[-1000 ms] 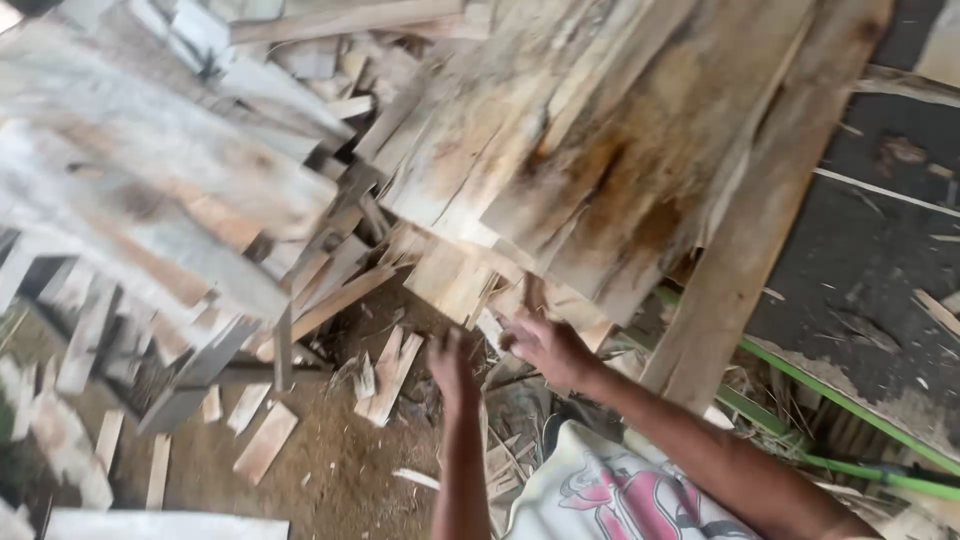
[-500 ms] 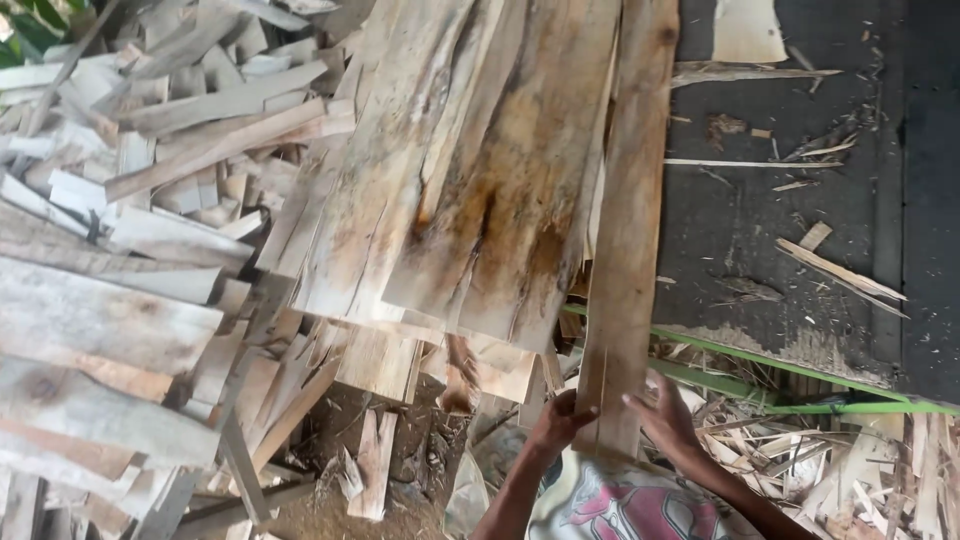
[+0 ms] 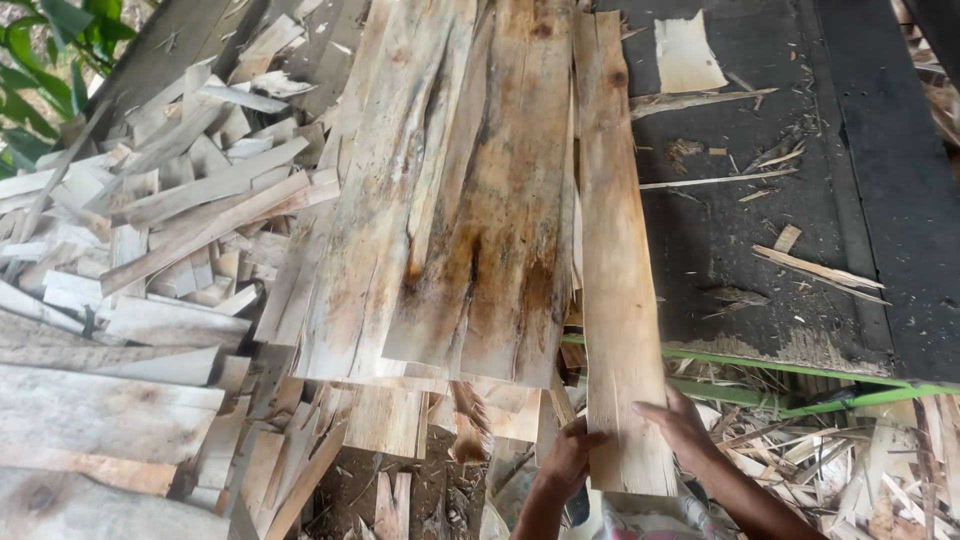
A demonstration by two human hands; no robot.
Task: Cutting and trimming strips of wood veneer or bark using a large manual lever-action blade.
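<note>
Both of my hands grip the near end of a long pale veneer strip (image 3: 612, 260) that runs away from me, lying along the right edge of a stack of stained wood sheets (image 3: 470, 200). My left hand (image 3: 567, 458) holds the strip's left edge near its bottom corner. My right hand (image 3: 685, 428) clasps its right edge, fingers over the top face. The strip rests partly on the dark machine table (image 3: 760, 220).
A big heap of grey and pale wood offcuts (image 3: 150, 280) fills the left. A green frame rail (image 3: 800, 385) edges the dark table. Splinters and scraps (image 3: 860, 460) litter the ground at right. Leaves (image 3: 40, 60) show at top left.
The view has swung right and up. My hands left the scraps low under the stack and closed on the end of the long strip at the stack's right side.
</note>
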